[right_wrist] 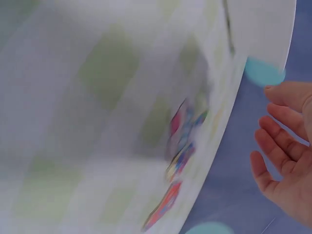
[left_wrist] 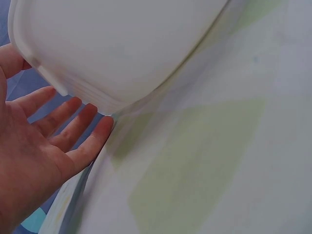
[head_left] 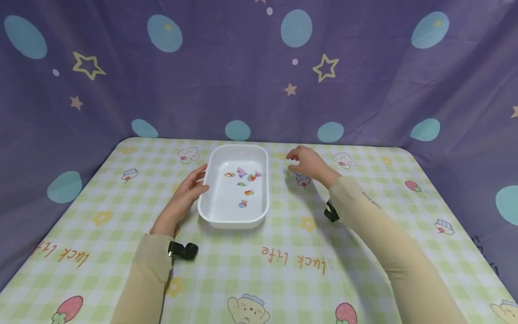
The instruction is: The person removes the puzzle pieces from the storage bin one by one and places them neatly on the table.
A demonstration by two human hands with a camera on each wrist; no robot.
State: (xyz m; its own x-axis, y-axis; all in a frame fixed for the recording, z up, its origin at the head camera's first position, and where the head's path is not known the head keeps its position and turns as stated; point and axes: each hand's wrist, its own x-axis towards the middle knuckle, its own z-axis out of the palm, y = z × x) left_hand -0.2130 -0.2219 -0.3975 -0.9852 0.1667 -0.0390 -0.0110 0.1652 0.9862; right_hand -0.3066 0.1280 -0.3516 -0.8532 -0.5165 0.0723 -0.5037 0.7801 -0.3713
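Note:
A white rectangular tub stands on the table with several small bright multicoloured pieces scattered on its floor. My left hand holds the tub's left side, thumb over the rim and fingers spread along the outer wall. In the left wrist view the tub's outer wall fills the top. To the right of the tub, my right hand hovers above the tablecloth, fingers loosely bent and holding nothing. The right wrist view shows several colourful pieces on the cloth near this hand; in the head view the hand mostly hides them.
A green-and-white checked tablecloth with printed cartoons and lettering covers the table. Behind it hangs a purple curtain with stars and blue ovals. Each wrist wears a small black camera, such as the left wrist camera.

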